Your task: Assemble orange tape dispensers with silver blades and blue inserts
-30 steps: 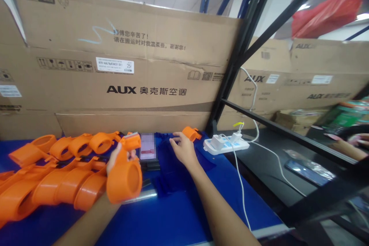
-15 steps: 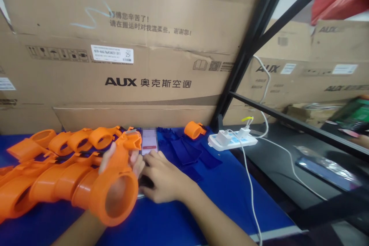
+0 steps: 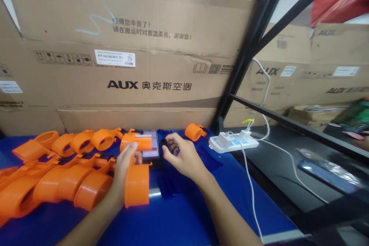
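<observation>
Steadying is advised: the orange tape dispenser is grasped in the left hand above the blue tabletop; the small black part, pinched in the right hand just rightward, should be held securely.

Cardboard wall behind blue table

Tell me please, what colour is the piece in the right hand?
The piece is black; best seen in the head view.

The held orange piece partly hides the phone, and the right edge crops a blurred green object
</observation>
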`<state>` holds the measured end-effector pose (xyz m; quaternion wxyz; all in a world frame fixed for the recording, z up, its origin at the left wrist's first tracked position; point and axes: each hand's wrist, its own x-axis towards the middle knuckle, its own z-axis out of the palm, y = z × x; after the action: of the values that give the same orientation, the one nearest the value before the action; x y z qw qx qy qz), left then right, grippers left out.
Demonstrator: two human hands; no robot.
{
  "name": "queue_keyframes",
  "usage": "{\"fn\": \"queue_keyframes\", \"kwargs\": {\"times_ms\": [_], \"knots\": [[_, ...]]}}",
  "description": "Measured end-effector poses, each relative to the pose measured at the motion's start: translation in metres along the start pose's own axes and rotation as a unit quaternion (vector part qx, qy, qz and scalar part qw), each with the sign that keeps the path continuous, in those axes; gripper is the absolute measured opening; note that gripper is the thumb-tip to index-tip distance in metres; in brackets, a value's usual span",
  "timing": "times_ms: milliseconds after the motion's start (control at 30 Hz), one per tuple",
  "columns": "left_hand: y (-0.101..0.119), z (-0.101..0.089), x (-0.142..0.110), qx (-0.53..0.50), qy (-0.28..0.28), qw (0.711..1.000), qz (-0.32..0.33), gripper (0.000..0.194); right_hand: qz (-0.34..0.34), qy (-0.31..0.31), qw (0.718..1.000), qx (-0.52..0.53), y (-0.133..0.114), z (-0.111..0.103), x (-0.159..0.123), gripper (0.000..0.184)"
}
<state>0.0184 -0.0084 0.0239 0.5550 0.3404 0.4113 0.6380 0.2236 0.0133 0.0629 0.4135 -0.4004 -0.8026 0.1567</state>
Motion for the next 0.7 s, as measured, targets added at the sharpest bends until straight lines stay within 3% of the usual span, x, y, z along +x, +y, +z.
{"fn": "queue_keyframes", "kwargs": {"times_ms": [67, 133, 233, 600, 700], "knots": [[-0.008, 0.001, -0.001, 0.070, -0.008, 0.996, 0.048, 0.047, -0.047, 0.042, 0.998, 0.007, 0.000, 0.002, 0.000, 0.013], [-0.014, 0.003, -0.003, 0.097, -0.028, 0.991, 0.084, 0.036, -0.103, 0.038, 0.994, 0.015, 0.001, 0.005, 0.000, 0.018], [-0.020, 0.005, -0.005, 0.106, -0.064, 0.988, 0.088, 0.033, -0.148, 0.026, 0.988, 0.025, 0.002, 0.008, -0.001, 0.026], [-0.023, 0.008, -0.006, 0.119, -0.105, 0.985, 0.066, 0.031, -0.132, 0.044, 0.989, 0.047, 0.002, 0.017, -0.003, 0.022], [-0.025, 0.006, -0.004, 0.061, -0.089, 0.994, 0.015, 0.033, -0.126, 0.042, 0.989, 0.064, 0.001, 0.018, -0.002, 0.026]]}}
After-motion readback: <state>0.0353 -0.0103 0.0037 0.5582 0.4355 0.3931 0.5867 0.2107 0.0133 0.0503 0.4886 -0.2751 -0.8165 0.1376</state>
